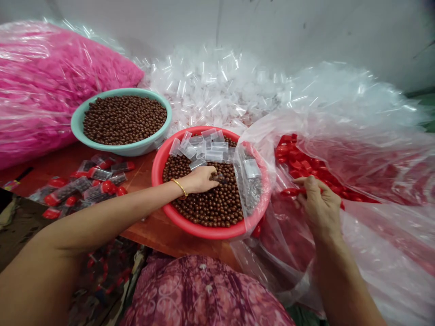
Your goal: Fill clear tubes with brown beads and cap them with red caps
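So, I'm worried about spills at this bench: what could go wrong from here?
The red basin sits close to the front edge of the table, so the left hand pressing into the brown balls could tip it. The clear bag of red caps drapes over the basin's rim. The right hand tugging in the bag might drag the basin or drop caps among the balls.
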The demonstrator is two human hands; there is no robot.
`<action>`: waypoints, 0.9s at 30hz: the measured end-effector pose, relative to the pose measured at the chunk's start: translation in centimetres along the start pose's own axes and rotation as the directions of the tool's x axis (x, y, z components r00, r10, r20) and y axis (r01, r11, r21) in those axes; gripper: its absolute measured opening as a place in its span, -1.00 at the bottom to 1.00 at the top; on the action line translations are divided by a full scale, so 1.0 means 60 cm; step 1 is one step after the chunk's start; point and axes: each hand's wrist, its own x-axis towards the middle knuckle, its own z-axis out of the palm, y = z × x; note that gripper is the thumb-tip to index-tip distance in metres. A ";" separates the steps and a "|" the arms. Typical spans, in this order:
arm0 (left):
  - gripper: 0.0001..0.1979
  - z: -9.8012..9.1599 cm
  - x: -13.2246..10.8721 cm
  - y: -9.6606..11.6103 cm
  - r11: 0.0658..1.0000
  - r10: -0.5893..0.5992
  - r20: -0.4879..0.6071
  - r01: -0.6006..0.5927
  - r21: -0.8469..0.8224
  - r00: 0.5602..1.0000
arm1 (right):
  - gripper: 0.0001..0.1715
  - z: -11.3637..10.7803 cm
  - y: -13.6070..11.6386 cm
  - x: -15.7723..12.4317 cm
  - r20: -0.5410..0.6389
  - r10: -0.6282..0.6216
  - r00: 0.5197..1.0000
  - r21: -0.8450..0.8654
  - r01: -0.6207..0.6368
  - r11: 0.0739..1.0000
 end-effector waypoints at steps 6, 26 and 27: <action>-0.74 -0.024 -0.029 -0.006 0.611 0.103 0.053 -0.021 -0.792 0.993 | -0.59 0.005 -0.041 -0.004 0.060 0.090 0.994 0.394 -0.106 0.913; -0.73 -0.021 -0.085 0.008 0.431 0.118 -0.122 -0.161 -0.888 0.986 | -0.58 0.136 -0.097 -0.058 0.694 -0.212 0.688 0.073 0.225 0.971; -0.72 -0.021 -0.087 0.009 0.426 0.114 -0.121 -0.159 -0.891 0.986 | -0.59 0.136 -0.096 -0.055 0.699 -0.212 0.683 0.059 0.241 0.969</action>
